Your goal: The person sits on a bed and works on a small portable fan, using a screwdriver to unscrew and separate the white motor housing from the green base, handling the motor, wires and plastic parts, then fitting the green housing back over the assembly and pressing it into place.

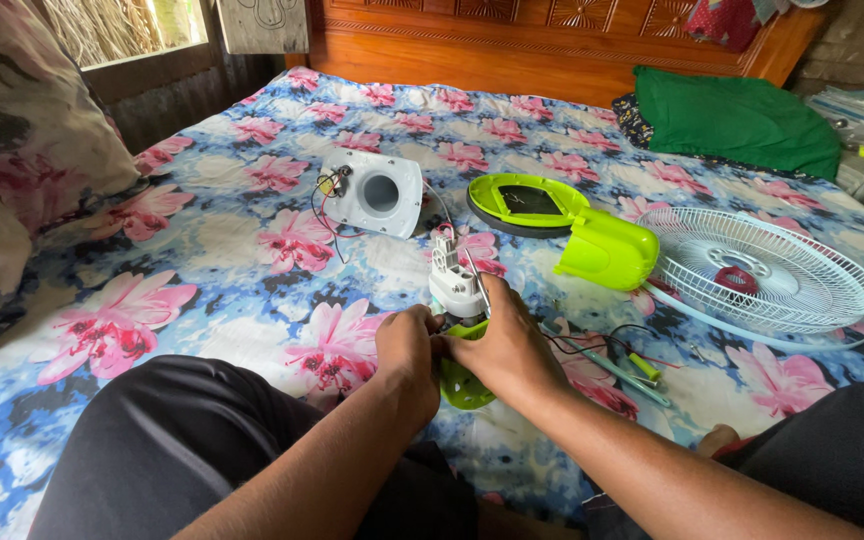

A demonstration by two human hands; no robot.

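Green and white plastic sits between two hands on a flowery sheet (252, 215); it is a small fan part (458, 300), white on top and green at the bottom, and it stands upright just in front of the knees; the left hand (407, 350) is wrapped tight on its left side; the right hand (507, 345) is wrapped tight on its right side, with a finger up along the white top; thin wires run from the part up to a white box (380, 192) with a round hole, which lies farther up the bed; a green tray (527, 200) with a dark middle lies right of the box; a green case (607, 250) lies just beside the tray, touching a white grille (767, 275) with a red hub; a screwdriver (612, 370) with a pale handle lies near the right hand, next to a loose dark wire; a green cloth (737, 120) is folded by the wooden headboard (532, 45); a flowery pillow (22, 150) leans at the left.
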